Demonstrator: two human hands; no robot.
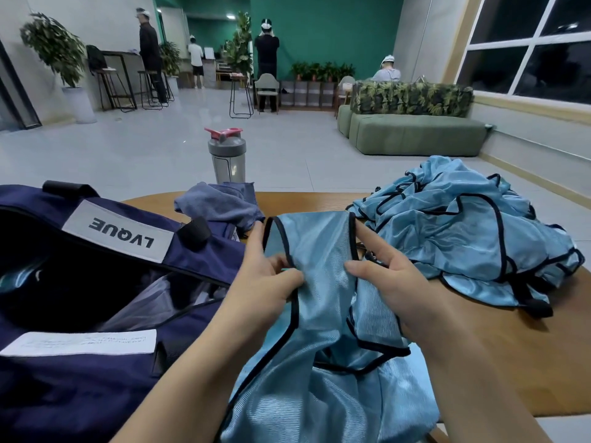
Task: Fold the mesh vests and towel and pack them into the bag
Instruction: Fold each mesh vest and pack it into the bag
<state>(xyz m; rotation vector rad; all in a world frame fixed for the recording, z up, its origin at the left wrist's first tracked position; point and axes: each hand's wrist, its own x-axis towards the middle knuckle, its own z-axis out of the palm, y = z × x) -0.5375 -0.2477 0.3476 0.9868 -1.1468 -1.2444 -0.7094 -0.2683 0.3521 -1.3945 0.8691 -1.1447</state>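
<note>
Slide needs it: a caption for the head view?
Both hands pinch a blue mesh vest beside an open navy bag.

Both hands [265, 282] [393, 282] forward, fingers [364, 238] pinching.

Room dim, cool cast; ceiling lights [231, 16] glow at far end, windows [531, 43] dark. Floor [160, 145] shows soft glare. Wide-angle bending at edges; foreground sharp.

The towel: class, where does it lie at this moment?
In the head view the towel lies crumpled at the table's far edge, left of centre, just behind the navy bag and in front of the shaker bottle.
</note>
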